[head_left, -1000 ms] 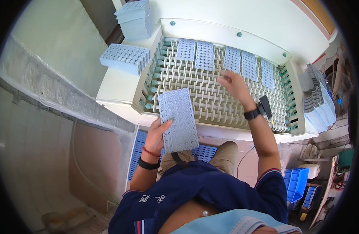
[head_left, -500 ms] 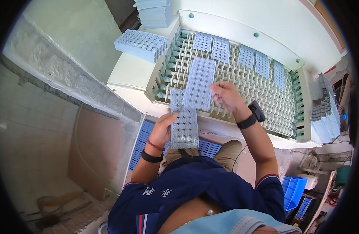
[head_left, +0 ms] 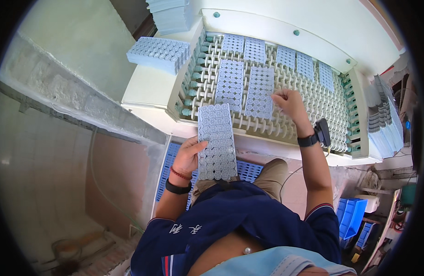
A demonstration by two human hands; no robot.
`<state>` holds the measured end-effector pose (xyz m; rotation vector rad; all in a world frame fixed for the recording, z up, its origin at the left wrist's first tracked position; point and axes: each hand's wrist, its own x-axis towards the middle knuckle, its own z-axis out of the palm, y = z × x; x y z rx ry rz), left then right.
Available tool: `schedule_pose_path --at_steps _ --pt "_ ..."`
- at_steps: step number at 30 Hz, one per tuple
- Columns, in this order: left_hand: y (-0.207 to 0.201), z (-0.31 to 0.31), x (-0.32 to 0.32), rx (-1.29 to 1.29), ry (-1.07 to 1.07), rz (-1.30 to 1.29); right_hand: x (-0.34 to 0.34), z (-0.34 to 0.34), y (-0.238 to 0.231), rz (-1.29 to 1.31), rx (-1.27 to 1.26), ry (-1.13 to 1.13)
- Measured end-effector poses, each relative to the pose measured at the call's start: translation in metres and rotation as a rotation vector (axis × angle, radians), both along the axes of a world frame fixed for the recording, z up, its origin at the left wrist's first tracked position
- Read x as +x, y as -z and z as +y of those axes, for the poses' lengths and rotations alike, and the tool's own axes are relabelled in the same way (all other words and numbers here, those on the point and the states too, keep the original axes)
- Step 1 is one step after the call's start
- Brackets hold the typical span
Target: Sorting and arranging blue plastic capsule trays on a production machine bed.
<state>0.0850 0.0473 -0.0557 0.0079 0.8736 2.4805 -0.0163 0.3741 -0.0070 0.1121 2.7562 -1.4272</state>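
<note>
My left hand (head_left: pixel 188 154) grips the left edge of a light blue stack of circuit board panels (head_left: pixel 216 142), patterned with rows of round discs, in front of my body. The thumb lies on top; the other fingers are mostly hidden beneath. My right hand (head_left: pixel 289 106) is over the roller conveyor (head_left: pixel 295 115), its fingers pinched at the right edge of a single circuit board panel (head_left: pixel 259 92). That panel lies over the white rollers, beside a similar panel (head_left: pixel 229 83) on its left.
Several more panels (head_left: pixel 285 56) lie along the conveyor's far side. A stack of panels (head_left: pixel 159 51) sits on the machine's left ledge, with a taller stack (head_left: pixel 170 16) behind. Further stacks (head_left: pixel 382 119) stand at the right end. Blue bins (head_left: pixel 351 216) are at lower right.
My right hand has moved right. Two panels now lie side by side where one overlapped the left-hand stack. The stack in my left hand is now fully uncovered.
</note>
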Motion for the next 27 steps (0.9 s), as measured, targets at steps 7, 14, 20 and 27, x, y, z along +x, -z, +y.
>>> schedule_pose_path --at_steps 7,14,20,27 --pt "-0.002 0.049 -0.034 0.009 0.07 0.073 0.077 -0.054 0.018 -0.249 -0.542 -0.232" --pt "-0.016 0.048 -0.028 0.019 0.061 0.062 0.032 0.043 0.012 -0.082 -0.525 0.158" --pt "-0.011 0.045 -0.023 0.021 0.051 0.013 0.012 0.13 0.034 0.088 -0.109 0.327" --pt "-0.013 0.049 -0.025 0.035 0.077 0.005 0.048 0.165 0.011 0.218 0.321 0.453"
